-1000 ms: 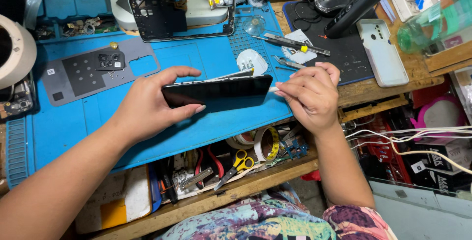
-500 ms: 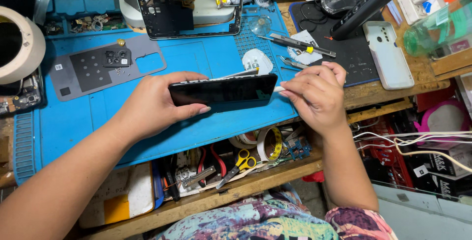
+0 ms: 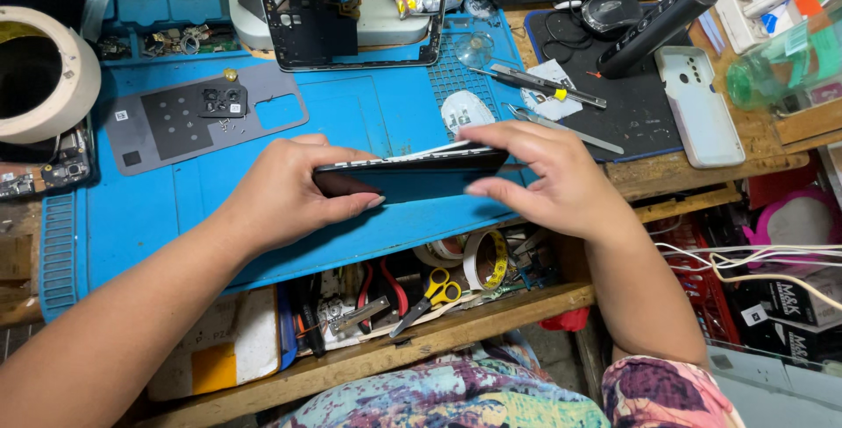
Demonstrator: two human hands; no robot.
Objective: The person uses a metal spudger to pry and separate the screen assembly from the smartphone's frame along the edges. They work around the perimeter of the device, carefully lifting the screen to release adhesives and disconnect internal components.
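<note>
- Phone, dark and flat, held edge-on above the blue mat, near its front edge, between both hands.
- Left hand clamped on the phone's left end, thumb under the near side, fingers over the far side; grip closed on the phone.
- Right hand over the phone's right end, fingers curled along the top edge and thumb against the near face; grip closed on the phone too.
- Thin pale layer showing along the phone's top edge, seemingly a panel lifted slightly from the body; cannot tell which part it is.
- Judged light and stiff, but thin and likely fragile: glass face prone to cracking under bending or twisting, smooth faces probably slippery.
- Best taken by the long edges and the ends, as now, with pressure kept off the flat faces and the lifted seam.
- Count, relative to the phone: one phone in hand; one black frame beyond it at the mat's far edge; one grey template sheet beyond and to the left; one pale back cover beyond and to the right; one black electric screwdriver further right and beyond.
- One tape roll far left of the phone; one pair of yellow-handled scissors below it, in the tray under the surface.
</note>
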